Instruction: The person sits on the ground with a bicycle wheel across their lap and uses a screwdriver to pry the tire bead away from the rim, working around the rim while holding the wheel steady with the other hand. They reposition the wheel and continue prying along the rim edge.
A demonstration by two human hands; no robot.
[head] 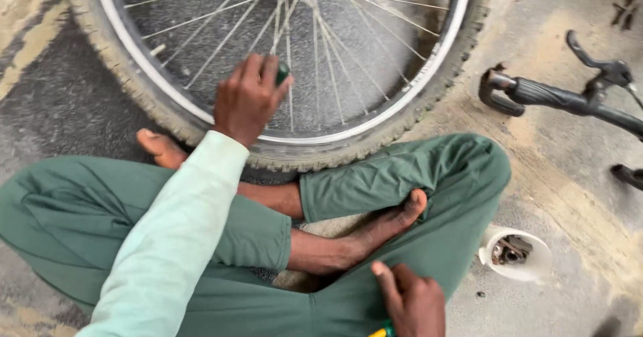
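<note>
Right hand (415,303) sits nearest the camera, at the bottom edge of the view, resting against the green trousers (402,196). Its fingers are curled, with the thumb stretched up along the cloth; a small yellow-and-green object (383,331) shows just below the fingers, cut off by the frame, and whether the fingers grip it cannot be told. Beyond that hand the person sits cross-legged on the floor (576,196), bare feet crossed, one foot (385,226) lying just above the right thumb. To the right of those fingers, on the floor near the knee, stands a white cup (519,260) with small metal parts inside.

Left hand (248,99) reaches forward in a pale green sleeve (181,236). Its fingers are closed together around a small green-handled tool (282,74), whose tip meets a spoke (288,76) directly above the fingertips. The bicycle wheel (315,143) lies flat on the floor, its knobby tyre touching the shins, the rim passing just below the left knuckles and the spokes fanning out above and to both sides of them. Farther right, well apart from both hands, a black handlebar with grip and brake lever (569,96) lies on the floor.
</note>
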